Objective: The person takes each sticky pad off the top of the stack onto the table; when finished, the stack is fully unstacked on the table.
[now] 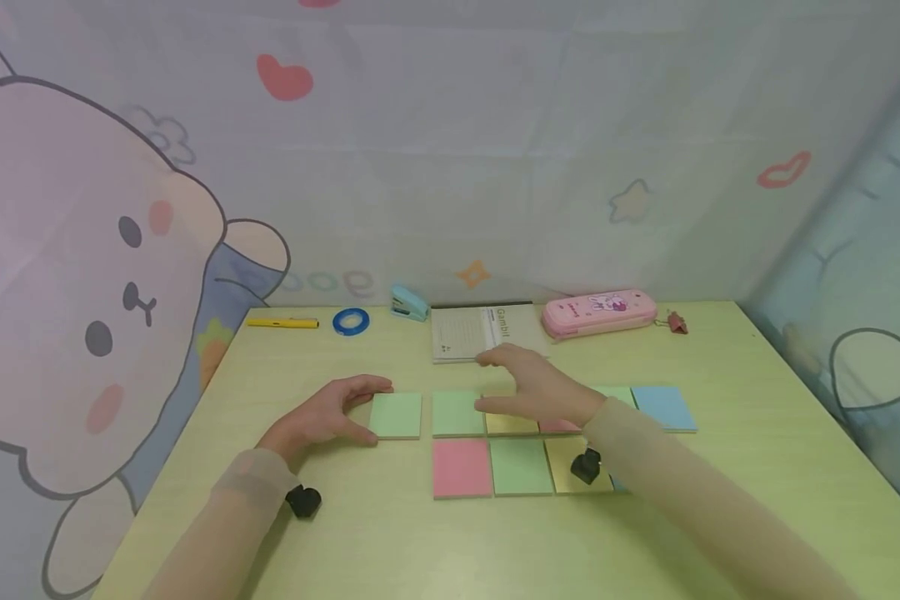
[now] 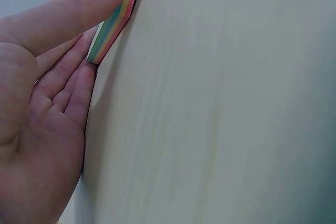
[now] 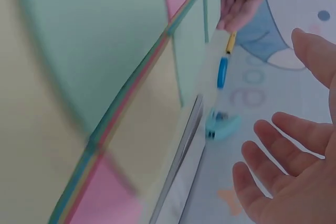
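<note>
At the left, my left hand holds a light-green sticky note pad by its edges, thumb on the near side and fingers on the far side. The left wrist view shows this pad's striped edge in several colours, low at the table surface. Just right of it, two rows of square sticky note pads lie side by side, among them a green pad, a pink pad and a blue pad. Over the upper row hovers my right hand, fingers spread and holding nothing; its arm partly hides several pads.
Along the back of the table lie a yellow pen, a roll of blue tape, a light-blue stapler, a notebook and a pink pencil case with a red charm. A printed curtain hangs behind.
</note>
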Demonstrator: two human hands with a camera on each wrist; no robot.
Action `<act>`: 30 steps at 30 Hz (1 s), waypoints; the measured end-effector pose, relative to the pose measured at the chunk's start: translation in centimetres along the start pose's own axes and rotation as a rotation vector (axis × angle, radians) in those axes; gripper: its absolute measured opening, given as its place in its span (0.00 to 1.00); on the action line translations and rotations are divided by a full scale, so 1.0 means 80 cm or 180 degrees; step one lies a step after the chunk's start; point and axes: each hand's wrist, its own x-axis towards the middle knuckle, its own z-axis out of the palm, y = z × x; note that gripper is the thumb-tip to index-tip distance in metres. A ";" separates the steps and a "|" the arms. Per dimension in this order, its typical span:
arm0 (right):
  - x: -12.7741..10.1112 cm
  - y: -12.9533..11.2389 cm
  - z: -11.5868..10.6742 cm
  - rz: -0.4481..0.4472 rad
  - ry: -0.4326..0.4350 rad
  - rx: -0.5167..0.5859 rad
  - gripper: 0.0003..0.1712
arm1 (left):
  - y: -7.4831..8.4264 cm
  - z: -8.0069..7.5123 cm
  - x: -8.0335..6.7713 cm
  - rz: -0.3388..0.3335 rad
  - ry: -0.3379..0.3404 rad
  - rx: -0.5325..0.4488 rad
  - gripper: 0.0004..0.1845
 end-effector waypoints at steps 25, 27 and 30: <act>0.113 -0.065 0.115 0.0198 -0.0924 -0.1243 0.47 | -0.004 -0.001 0.000 0.0192 -0.0064 -0.0020 0.50; 0.115 -0.066 0.118 0.0229 -0.0891 -0.1325 0.46 | -0.003 -0.001 0.000 0.0181 -0.0054 -0.0020 0.50; 0.117 -0.066 0.121 0.0257 -0.0847 -0.1342 0.44 | -0.002 -0.001 -0.001 0.0172 -0.0050 -0.0015 0.50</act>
